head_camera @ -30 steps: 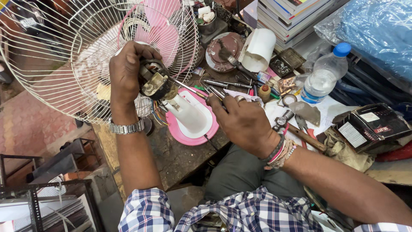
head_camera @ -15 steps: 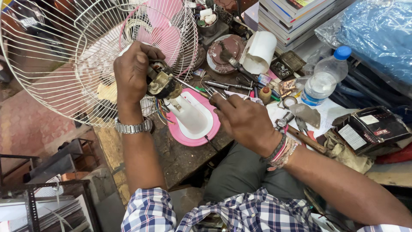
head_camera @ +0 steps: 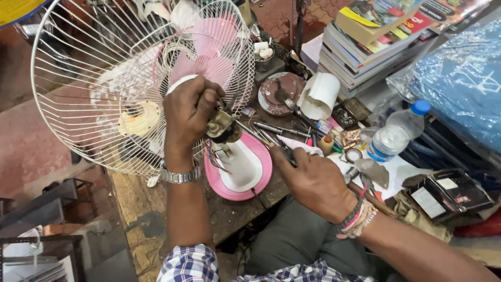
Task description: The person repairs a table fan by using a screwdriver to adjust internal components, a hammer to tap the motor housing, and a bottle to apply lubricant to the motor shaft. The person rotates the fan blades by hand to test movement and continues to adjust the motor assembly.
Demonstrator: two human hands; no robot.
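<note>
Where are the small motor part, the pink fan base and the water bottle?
small motor part (head_camera: 223, 127), head view, on its brass-coloured body, held in the left hand.
pink fan base (head_camera: 261, 162), head view, on its pink rim.
water bottle (head_camera: 392, 137), head view, on its clear body.

2 hands (head_camera: 190, 112), 1 wire fan guard (head_camera: 94, 78), 1 plastic bottle (head_camera: 394, 137), 1 book stack (head_camera: 376, 36).

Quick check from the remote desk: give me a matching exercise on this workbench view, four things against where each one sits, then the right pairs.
Things:
1. small fan motor
2. plastic water bottle
3. stack of books
4. pink and white fan base

Places:
A. far right corner of the bench
B. flat on the bench, under the motor
C. gripped in the left hand
D. lying on its side, past the right hand

Pairs: 1-C, 2-D, 3-A, 4-B
</note>
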